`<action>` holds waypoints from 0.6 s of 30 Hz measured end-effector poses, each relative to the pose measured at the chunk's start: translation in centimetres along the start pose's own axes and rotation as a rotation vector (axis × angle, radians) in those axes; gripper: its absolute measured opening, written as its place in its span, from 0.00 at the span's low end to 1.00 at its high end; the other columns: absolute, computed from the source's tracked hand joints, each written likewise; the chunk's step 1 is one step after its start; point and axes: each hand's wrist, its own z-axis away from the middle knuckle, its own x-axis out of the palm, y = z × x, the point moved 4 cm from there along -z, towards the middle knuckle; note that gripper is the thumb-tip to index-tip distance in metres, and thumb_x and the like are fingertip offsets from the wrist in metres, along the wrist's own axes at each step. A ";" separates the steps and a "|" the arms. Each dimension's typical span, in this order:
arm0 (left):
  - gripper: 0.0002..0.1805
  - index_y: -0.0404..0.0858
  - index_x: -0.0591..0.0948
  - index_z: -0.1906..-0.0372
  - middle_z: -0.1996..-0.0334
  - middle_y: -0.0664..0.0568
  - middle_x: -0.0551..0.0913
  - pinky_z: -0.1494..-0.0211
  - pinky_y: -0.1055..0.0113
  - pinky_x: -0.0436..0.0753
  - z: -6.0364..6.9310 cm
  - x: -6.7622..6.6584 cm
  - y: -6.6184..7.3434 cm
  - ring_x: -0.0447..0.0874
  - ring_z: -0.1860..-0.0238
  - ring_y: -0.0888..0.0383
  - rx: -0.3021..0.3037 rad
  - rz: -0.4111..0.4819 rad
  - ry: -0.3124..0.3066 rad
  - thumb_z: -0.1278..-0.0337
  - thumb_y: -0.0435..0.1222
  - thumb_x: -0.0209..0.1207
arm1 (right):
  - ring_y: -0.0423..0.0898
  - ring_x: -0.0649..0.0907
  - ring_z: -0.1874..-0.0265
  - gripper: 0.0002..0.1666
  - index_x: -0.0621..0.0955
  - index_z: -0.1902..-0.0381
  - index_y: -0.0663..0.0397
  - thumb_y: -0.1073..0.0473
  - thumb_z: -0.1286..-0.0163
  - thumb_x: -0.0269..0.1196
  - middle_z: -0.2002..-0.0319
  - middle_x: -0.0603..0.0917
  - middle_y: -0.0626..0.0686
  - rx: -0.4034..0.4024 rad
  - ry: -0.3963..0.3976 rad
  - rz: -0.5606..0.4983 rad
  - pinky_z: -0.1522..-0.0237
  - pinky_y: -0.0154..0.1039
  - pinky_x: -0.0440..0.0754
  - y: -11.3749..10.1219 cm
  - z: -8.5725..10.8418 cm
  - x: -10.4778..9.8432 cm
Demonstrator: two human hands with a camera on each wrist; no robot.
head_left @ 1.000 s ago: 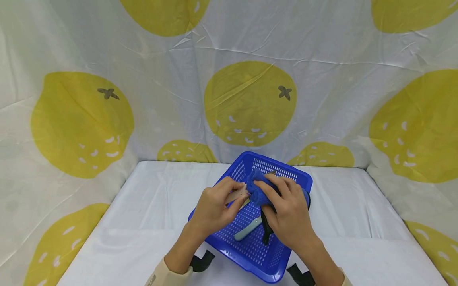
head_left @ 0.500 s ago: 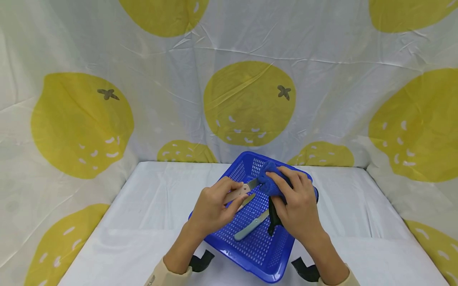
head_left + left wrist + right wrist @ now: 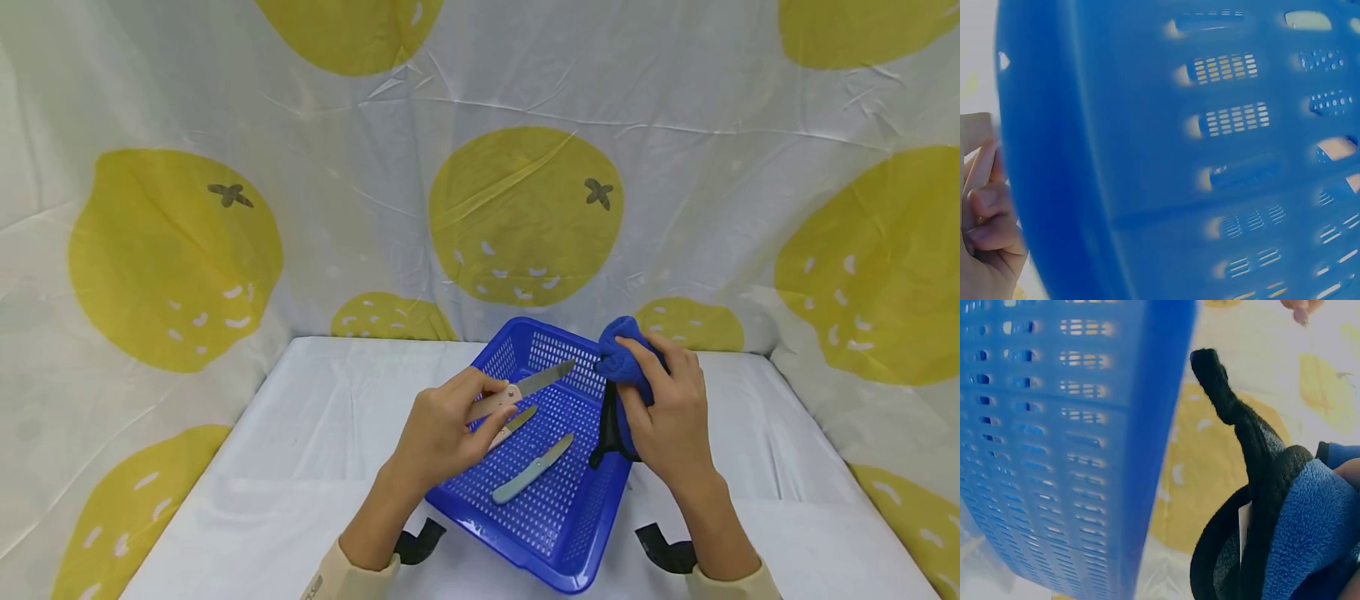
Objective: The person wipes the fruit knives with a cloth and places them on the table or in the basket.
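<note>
Above the basket's left side my left hand (image 3: 444,423) pinches a knife (image 3: 546,378) by its pale pink handle, blade pointing up and right. My right hand (image 3: 666,408) grips a bunched blue cloth (image 3: 624,357) with dark edging, apart from the blade and over the basket's right rim. In the right wrist view the towelling cloth (image 3: 1310,531) hangs beside the basket wall. Inside the blue basket (image 3: 517,546) lie a knife with a light blue-green handle (image 3: 528,475) and a smaller pale-handled knife (image 3: 510,429), partly hidden by my left hand.
The perforated basket stands askew on a table with a white cloth (image 3: 300,417). Behind and at both sides hangs a white curtain with yellow fruit prints (image 3: 525,217). In the left wrist view the basket wall (image 3: 1147,187) fills most of the picture.
My right hand has moved right and slightly up with the cloth, off the knife's blade, which now shows in full. My left hand stays nearly in place with the knife.
</note>
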 end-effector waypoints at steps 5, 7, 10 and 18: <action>0.15 0.39 0.82 0.53 0.61 0.52 0.89 0.68 0.76 0.84 0.0 -0.1 -0.1 0.87 0.71 0.63 -0.051 -0.060 0.001 0.41 0.40 0.72 | 0.65 0.75 0.43 0.22 0.84 0.40 0.52 0.64 0.32 0.64 0.37 0.79 0.64 0.018 -0.002 -0.027 0.41 0.60 0.72 0.3 -0.1 -0.3; 0.16 0.40 0.82 0.52 0.60 0.52 0.89 0.68 0.75 0.85 0.1 0.1 -0.3 0.87 0.70 0.62 -0.096 -0.079 -0.011 0.40 0.41 0.72 | 0.63 0.75 0.42 0.23 0.84 0.39 0.51 0.65 0.33 0.65 0.37 0.79 0.63 0.011 0.005 -0.035 0.41 0.59 0.72 0.3 -0.1 -0.3; 0.17 0.41 0.82 0.49 0.58 0.54 0.88 0.63 0.72 0.87 0.3 0.8 -0.7 0.87 0.66 0.63 -0.223 -0.095 -0.086 0.37 0.44 0.70 | 0.63 0.76 0.42 0.25 0.84 0.40 0.50 0.67 0.35 0.66 0.38 0.79 0.62 -0.009 0.026 -0.049 0.42 0.58 0.73 0.2 -0.1 -0.2; 0.18 0.43 0.78 0.41 0.58 0.55 0.82 0.55 0.67 0.86 1.0 3.1 -1.2 0.82 0.60 0.61 -0.478 0.004 -0.383 0.24 0.48 0.56 | 0.62 0.76 0.41 0.26 0.85 0.40 0.50 0.67 0.37 0.67 0.38 0.80 0.61 -0.028 0.048 -0.071 0.40 0.56 0.72 0.1 -0.2 -0.3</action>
